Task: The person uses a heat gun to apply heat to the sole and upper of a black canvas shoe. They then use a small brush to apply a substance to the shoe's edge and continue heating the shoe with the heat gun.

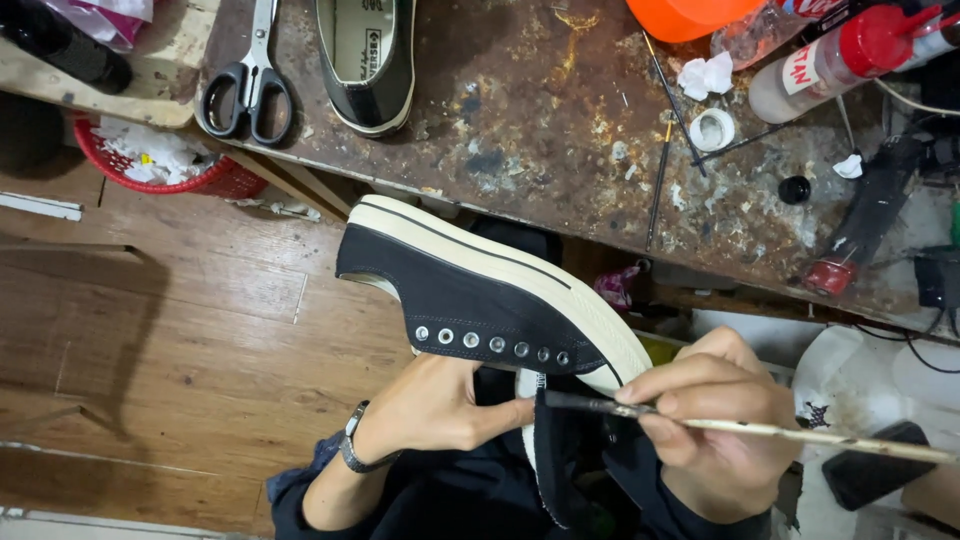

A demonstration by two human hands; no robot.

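My left hand (pixel 440 405) grips the black sneaker (pixel 480 290) at its tongue. My right hand (pixel 715 420) pinches a thin brush (pixel 800 432), its tip against the shoe's opening.

— What's being handled?

— A black canvas sneaker (pixel 480 290) with a cream rubber sole and a row of silver eyelets, no laces. It's tipped on its side above the lap, sole edge facing the desk, toe toward the lower right.

— And the other thing?

— A thin brush (pixel 760 430) with a pale, stained handle, lying nearly level, its dark tip at the sneaker's opened upper by the toe.
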